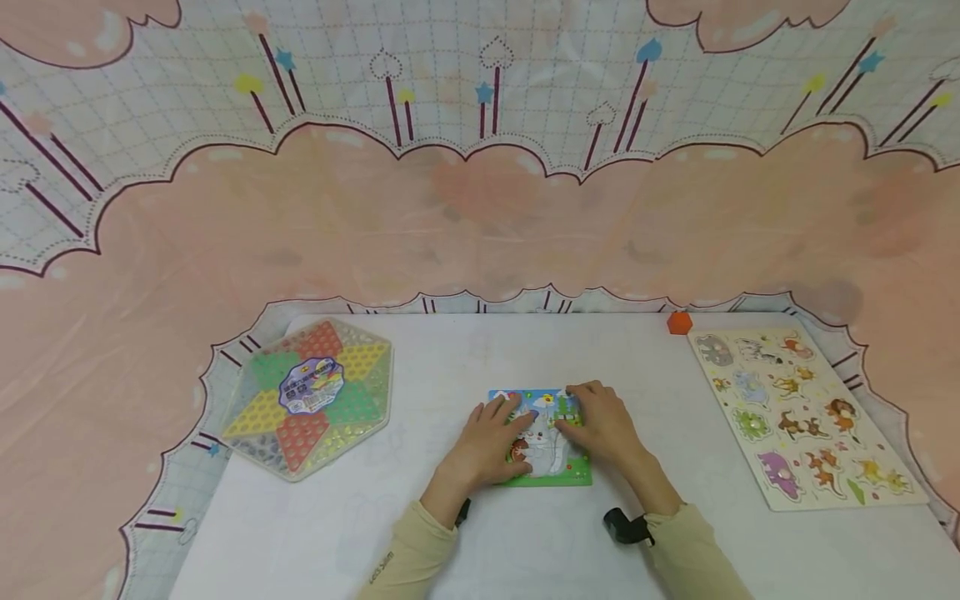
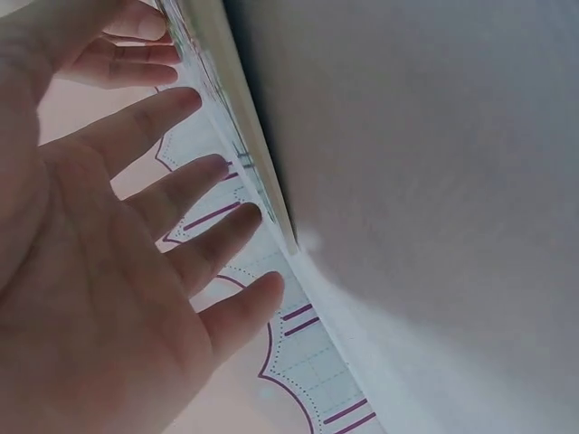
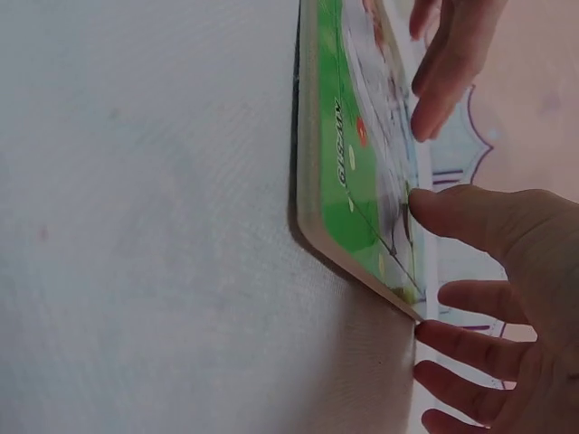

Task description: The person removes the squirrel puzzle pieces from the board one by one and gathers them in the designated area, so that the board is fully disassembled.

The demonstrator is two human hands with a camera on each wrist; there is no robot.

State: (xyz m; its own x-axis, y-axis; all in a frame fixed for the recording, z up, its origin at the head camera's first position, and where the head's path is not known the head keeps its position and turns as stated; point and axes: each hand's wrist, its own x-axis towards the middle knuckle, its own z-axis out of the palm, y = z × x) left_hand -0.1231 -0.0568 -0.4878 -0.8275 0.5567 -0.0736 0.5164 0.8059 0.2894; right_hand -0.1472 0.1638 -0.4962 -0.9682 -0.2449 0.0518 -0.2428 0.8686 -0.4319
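Note:
A small picture jigsaw board point(image 1: 547, 454) with a green lower border and a white animal on it lies flat on the white table. My left hand point(image 1: 487, 442) rests over its left side, fingers spread and partly covering the picture. At the upper right corner is my right hand point(image 1: 607, 425), its thumb over the picture and its fingers along the edge. Seen from the left wrist, the left hand point(image 2: 118, 253) has nearly straight, separated fingers beside the board's edge point(image 2: 258, 136). In the right wrist view, the right hand's thumb point(image 3: 452, 212) touches or nearly touches the board's face.
A hexagonal Chinese checkers board point(image 1: 360, 404) in clear packaging lies at the left. To the right is a wooden animal peg puzzle point(image 1: 802, 425), with a red-orange hexagonal piece point(image 1: 679, 323) by its far corner. A patterned cloth point(image 1: 525, 225) hangs behind the table.

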